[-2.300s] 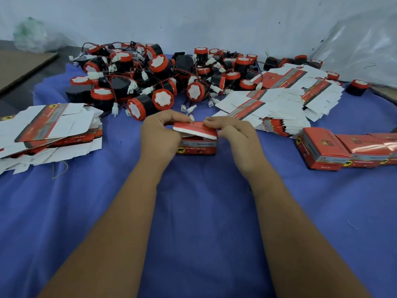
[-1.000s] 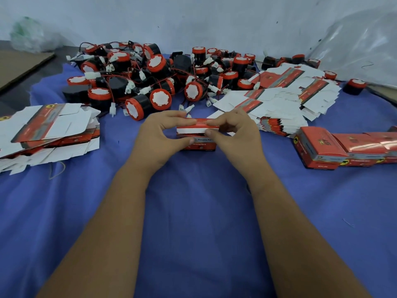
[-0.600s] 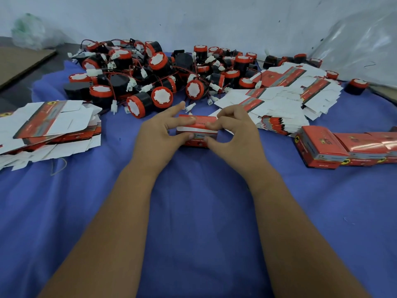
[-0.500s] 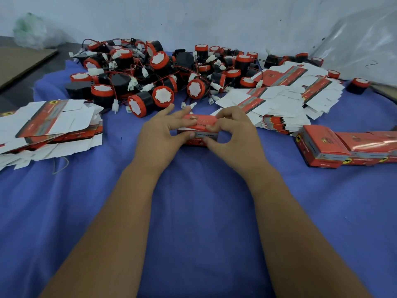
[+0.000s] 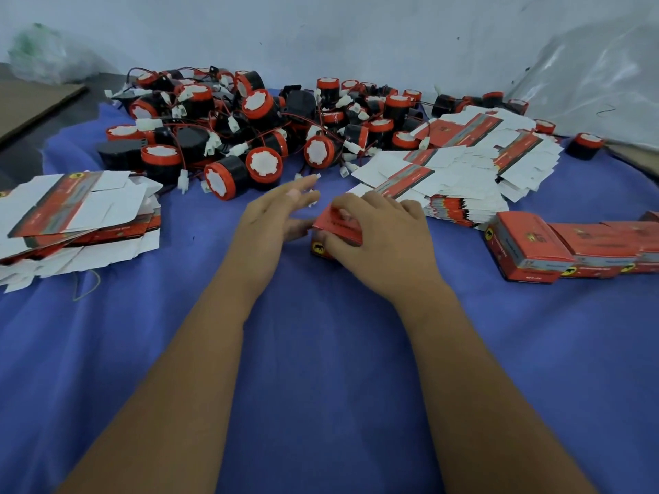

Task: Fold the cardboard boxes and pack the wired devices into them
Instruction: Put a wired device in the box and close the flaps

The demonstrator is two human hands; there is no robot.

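**Right hand gripped a closed red box on the blue cloth**

Two bare forearms reached forward over the wrinkled blue fabric sheet (image 5: 321, 351) that covered the work surface. At the centre, the right hand (image 5: 385, 240) curled over a small red printed cardboard box (image 5: 337, 228), fingers across its top and thumb against its near face, holding it on the cloth with its flaps shut. The left hand (image 5: 274, 215) lay just beside the box on its left, fingers straight and spread, holding nothing; whether it touched the box could not be told.

To the right, well apart from the hands, a row of finished red cardboard boxes (image 5: 570, 247) lay end to end. At the left edge sat a loose stack of flat unfolded red-and-white box blanks (image 5: 75, 215), and a larger spread of the same flat blanks (image 5: 460, 172) fanned out beyond the right hand.

Farther back, a tangled heap of round black devices with red caps, thin red wires and white plugs (image 5: 264, 133) stretched across the cloth. Behind it rose a pale wall (image 5: 321, 33), with crumpled clear plastic sheeting (image 5: 599, 76) at the far right.
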